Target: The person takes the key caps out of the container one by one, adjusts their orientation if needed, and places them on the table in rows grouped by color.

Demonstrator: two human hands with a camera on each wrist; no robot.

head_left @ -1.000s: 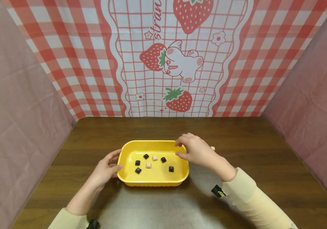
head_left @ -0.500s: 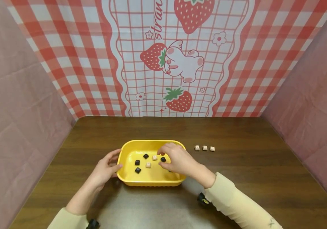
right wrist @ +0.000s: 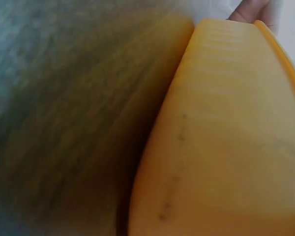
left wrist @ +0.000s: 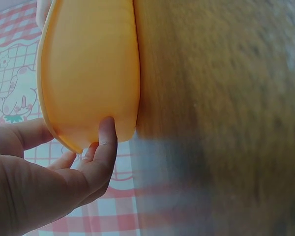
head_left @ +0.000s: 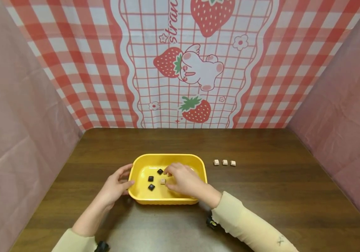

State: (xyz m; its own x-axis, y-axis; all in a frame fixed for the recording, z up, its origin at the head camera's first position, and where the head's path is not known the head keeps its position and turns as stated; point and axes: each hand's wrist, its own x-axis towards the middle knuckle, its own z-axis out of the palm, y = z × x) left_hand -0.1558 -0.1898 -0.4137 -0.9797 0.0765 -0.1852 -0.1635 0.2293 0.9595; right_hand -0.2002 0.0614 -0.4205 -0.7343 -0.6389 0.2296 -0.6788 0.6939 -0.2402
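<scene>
A yellow plastic basin point(head_left: 167, 202) stands on the table, holding small keycaps. My left hand point(head_left: 113, 186) grips its left end, thumb over the rim; in the left wrist view the fingers point(left wrist: 107, 130) lie against the outer wall. Inside the basin my right hand point(head_left: 183, 179) reaches down, its thumb and index finger apart on the near side of a beige keycap point(head_left: 163, 181). Left of that hand lie black keycaps point(head_left: 150, 178). Whatever lies under the right palm is hidden. Only the basin's wall point(right wrist: 226, 137) and some left-hand fingers show in the right wrist view.
Three beige keycaps point(head_left: 225, 162) sit in a row on the wooden table point(head_left: 271, 182), right of the basin. Behind the table hangs a strawberry-print cloth point(head_left: 195, 70), with pink cloth point(head_left: 340, 105) at both sides.
My right hand has moved left, from above the basin's right rim into its middle, and now covers several keycaps. The row of beige keycaps came into full sight. My left hand stays put.
</scene>
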